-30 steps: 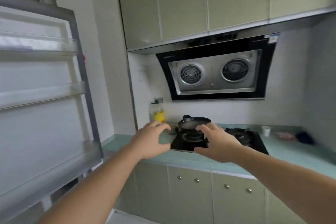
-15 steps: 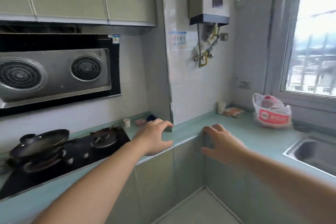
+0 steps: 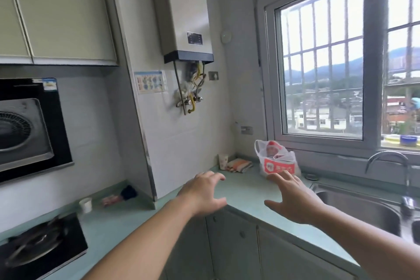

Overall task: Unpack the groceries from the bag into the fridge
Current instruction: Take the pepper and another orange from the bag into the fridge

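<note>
A white and red plastic grocery bag (image 3: 277, 159) stands on the green countertop (image 3: 244, 191) in the corner under the window, with red items showing inside. My right hand (image 3: 292, 199) is stretched toward it, fingers spread and empty, its fingertips just in front of the bag's lower edge. Further left, my left hand (image 3: 203, 192) hovers above the counter with fingers apart, holding nothing. The fridge is out of view.
A steel sink (image 3: 363, 208) with a faucet (image 3: 391, 166) lies right of the bag. A paper cup (image 3: 223, 161) and a folded cloth (image 3: 240, 165) sit in the corner. The gas hob (image 3: 38, 250), another small cup (image 3: 86, 205) and a water heater (image 3: 184, 13) are at left.
The view has swung right, from the open fridge door and hob to the window corner. The bag has come closer and both open hands have moved toward it.
</note>
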